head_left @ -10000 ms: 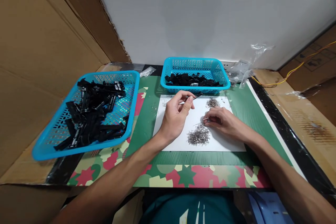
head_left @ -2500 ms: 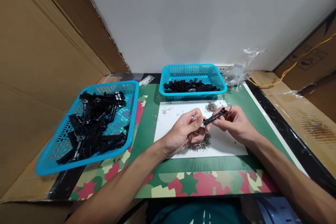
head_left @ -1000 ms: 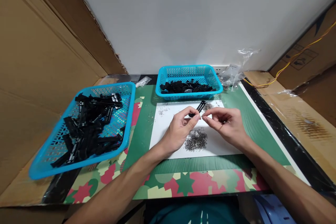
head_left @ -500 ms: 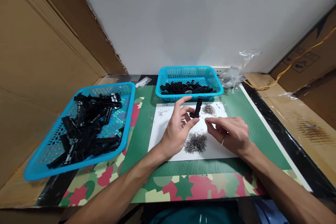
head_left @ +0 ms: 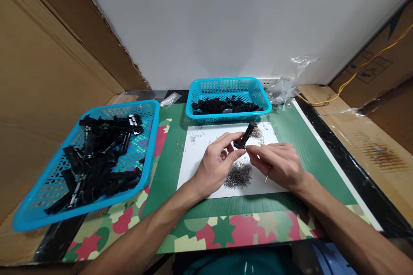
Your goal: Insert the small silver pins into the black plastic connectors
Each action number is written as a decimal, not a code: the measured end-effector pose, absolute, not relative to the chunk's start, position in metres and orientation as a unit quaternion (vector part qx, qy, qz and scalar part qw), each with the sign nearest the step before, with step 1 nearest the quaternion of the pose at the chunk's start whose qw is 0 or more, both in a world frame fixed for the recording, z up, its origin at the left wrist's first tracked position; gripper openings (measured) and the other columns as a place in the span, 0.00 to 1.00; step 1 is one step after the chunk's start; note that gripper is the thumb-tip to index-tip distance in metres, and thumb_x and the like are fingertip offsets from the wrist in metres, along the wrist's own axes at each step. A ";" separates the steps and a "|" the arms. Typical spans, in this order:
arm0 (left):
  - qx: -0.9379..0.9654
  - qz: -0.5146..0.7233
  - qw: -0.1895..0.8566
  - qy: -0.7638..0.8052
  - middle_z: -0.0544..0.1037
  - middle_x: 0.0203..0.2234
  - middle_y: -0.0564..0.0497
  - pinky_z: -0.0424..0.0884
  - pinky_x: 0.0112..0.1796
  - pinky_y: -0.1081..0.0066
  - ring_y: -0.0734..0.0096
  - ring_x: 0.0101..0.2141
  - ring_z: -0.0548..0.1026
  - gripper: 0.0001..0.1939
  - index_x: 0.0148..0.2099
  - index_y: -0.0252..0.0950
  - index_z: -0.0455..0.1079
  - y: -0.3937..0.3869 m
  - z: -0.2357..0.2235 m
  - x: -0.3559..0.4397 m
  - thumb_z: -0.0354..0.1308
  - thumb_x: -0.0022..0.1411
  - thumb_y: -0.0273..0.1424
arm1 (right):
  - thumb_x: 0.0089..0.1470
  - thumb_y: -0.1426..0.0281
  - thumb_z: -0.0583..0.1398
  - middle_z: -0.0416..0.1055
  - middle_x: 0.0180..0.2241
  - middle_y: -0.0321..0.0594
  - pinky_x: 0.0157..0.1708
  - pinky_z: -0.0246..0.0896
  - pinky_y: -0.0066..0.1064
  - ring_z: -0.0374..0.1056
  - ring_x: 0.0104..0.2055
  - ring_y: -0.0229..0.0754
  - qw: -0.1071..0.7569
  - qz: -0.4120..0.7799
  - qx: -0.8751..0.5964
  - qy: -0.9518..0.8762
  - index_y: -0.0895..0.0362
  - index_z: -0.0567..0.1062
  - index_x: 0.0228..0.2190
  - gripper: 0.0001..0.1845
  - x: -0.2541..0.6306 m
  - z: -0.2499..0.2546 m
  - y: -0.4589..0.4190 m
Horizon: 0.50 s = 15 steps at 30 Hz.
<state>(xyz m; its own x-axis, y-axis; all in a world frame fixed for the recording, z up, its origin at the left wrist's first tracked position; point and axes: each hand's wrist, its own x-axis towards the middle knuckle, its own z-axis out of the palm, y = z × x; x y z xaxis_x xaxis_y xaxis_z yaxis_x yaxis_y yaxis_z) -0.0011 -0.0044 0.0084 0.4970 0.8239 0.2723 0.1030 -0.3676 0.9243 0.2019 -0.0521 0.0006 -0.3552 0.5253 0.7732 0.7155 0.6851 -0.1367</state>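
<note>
My left hand [head_left: 211, 167] grips a black L-shaped plastic part [head_left: 249, 133] between thumb and fingers, above the white paper [head_left: 192, 165]. The part's long arm tilts up to the right. Against the part's lower end, my right hand [head_left: 280, 163] presses its pinched thumb and forefinger. What sits in that pinch is tiny and mostly hidden. A thin metal rod [head_left: 267, 175] sticks out beneath the same hand, held by its curled fingers. Just below the hands lies a heap of small metal pieces [head_left: 238, 176], and a smaller metal heap [head_left: 258, 134] lies behind them.
A blue basket [head_left: 150, 146] on the left holds many long black parts. Another blue basket [head_left: 229, 117] at the back holds smaller black pieces. Clear plastic bags [head_left: 282, 92] lie at the back right beside yellow wires [head_left: 342, 88]. Cardboard [head_left: 64, 43] walls stand at both sides.
My right hand has moved left, bringing its fingertips against the black part. The part now leans further to the right. The view has shifted slightly.
</note>
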 end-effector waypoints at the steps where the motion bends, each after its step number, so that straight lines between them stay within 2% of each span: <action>1: 0.735 0.390 0.459 0.312 0.79 0.46 0.46 0.70 0.33 0.72 0.72 0.35 0.72 0.17 0.59 0.37 0.76 -0.004 0.009 -0.001 0.64 0.71 0.33 | 0.64 0.81 0.61 0.72 0.21 0.30 0.22 0.56 0.30 0.63 0.19 0.32 0.418 -0.111 -0.382 -0.817 0.61 0.77 0.40 0.06 0.202 0.001 -0.052; 6: 0.744 0.386 0.455 0.300 0.79 0.44 0.48 0.69 0.32 0.72 0.74 0.33 0.71 0.16 0.59 0.40 0.78 -0.001 0.012 -0.004 0.64 0.71 0.30 | 0.68 0.79 0.59 0.78 0.24 0.33 0.22 0.57 0.29 0.66 0.20 0.32 0.404 -0.110 -0.386 -0.822 0.60 0.77 0.41 0.07 0.204 0.000 -0.052; 15: 0.746 0.404 0.443 0.292 0.78 0.41 0.49 0.67 0.32 0.72 0.74 0.31 0.70 0.17 0.60 0.41 0.78 -0.002 0.010 -0.004 0.65 0.71 0.31 | 0.68 0.79 0.59 0.79 0.26 0.34 0.23 0.55 0.29 0.65 0.20 0.31 0.390 -0.145 -0.387 -0.823 0.59 0.76 0.40 0.06 0.204 0.003 -0.053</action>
<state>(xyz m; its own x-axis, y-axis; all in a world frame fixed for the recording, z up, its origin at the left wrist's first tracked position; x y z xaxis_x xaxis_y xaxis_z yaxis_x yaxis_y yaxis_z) -0.0036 -0.0022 0.0104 0.5038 0.7926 0.3435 0.0780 -0.4378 0.8957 0.2041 -0.0527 0.0030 -0.3972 0.5239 0.7535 0.7492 0.6593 -0.0634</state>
